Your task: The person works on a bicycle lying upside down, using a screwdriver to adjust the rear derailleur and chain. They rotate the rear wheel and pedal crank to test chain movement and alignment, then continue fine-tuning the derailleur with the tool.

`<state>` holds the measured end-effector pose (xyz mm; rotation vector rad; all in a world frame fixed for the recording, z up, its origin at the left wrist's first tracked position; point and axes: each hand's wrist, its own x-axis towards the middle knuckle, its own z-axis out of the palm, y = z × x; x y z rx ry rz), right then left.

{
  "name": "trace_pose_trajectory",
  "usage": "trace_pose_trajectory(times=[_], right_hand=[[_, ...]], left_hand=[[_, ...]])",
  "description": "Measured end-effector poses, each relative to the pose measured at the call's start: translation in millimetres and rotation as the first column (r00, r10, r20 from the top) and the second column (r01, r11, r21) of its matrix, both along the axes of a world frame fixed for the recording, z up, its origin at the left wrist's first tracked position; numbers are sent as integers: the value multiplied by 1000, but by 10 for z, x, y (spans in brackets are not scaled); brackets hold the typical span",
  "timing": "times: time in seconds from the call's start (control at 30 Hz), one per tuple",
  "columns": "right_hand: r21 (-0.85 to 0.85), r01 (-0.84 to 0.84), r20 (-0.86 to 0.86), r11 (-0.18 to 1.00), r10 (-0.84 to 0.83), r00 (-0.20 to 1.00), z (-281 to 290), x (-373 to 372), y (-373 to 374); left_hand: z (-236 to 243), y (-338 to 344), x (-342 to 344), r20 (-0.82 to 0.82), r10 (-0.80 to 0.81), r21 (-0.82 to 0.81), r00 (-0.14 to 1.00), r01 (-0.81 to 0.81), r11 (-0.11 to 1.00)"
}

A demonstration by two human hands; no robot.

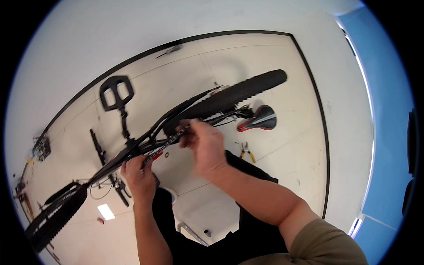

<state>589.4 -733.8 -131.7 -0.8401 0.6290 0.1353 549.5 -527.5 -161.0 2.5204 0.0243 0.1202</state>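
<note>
A black bicycle (pixel 161 126) stretches diagonally across the view, seemingly upside down, its saddle (pixel 263 119) low by the floor. Its chain (pixel 163 147) runs between my two hands. With bent fingers, my left hand (pixel 139 176) grips the chain close to the crank. Farther right, my right hand (pixel 205 145) pinches the chain beside the rear tyre (pixel 238 92); its fingertips are slightly blurred. A pedal (pixel 116 92) sticks up on its crank arm on the far side. Something red shows just beside my left fingers, its kind unclear.
Yellow-handled pliers (pixel 248 152) lie on the floor right of my knee, and a small ring (pixel 167 154) below the chain. The front tyre (pixel 57 216) reaches lower left. A dark short cylinder (pixel 207 232) and a metal tube (pixel 192 233) are between my legs. Black tape (pixel 316 97) borders the floor.
</note>
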Motion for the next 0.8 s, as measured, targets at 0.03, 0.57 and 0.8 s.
trace_pose_trajectory(times=[0.03,0.57,0.8], right_hand=[[38,5,-20,999,-4,1000,-6,13,-13],[-5,216,-62,976,-216,974,86,-3,-346],[-58,287,-74,956,-291,954,131,62,-513]], left_hand=[[-44,58,3,-20,-40,-7,999,39,999],[46,387,-33,-94,-10,-173,996,-7,985],[99,411,-16,-177,12,-229,984,-53,972]])
